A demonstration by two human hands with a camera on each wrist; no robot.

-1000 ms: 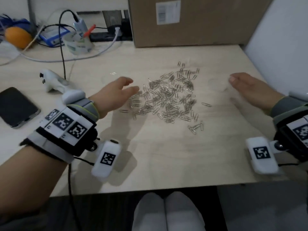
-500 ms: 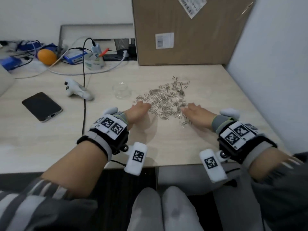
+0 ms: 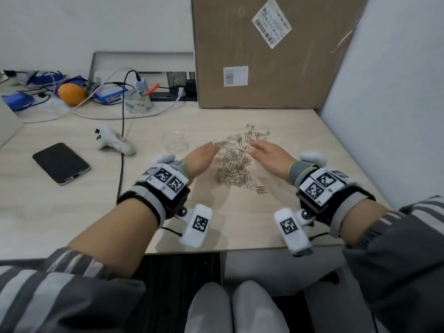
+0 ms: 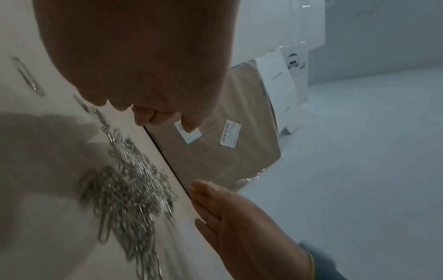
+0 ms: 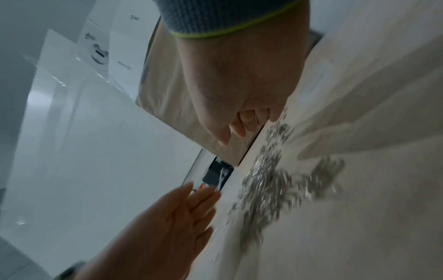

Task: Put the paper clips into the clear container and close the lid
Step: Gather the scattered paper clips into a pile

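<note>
A heap of silver paper clips (image 3: 234, 164) lies on the light wooden table (image 3: 72, 207). My left hand (image 3: 204, 155) stands at the heap's left side and my right hand (image 3: 265, 152) at its right, palms facing each other, fingers straight, holding nothing. The heap lies between them. The clear container (image 3: 175, 141) stands empty and upright just left of my left hand. The left wrist view shows my left hand (image 4: 143, 56) above the blurred clips (image 4: 127, 189), with the right hand (image 4: 239, 217) opposite. I cannot make out the lid.
A black phone (image 3: 61, 163), a white controller (image 3: 113, 140) and a black cable (image 3: 121, 164) lie to the left. A big cardboard box (image 3: 264, 51) stands behind the clips. A white panel (image 3: 384, 92) closes off the right. Cables and an orange (image 3: 71, 93) sit at the back left.
Both hands have come in from wide apart to flank the heap closely, then slid forward along its sides. The clips are now bunched into a narrower pile.
</note>
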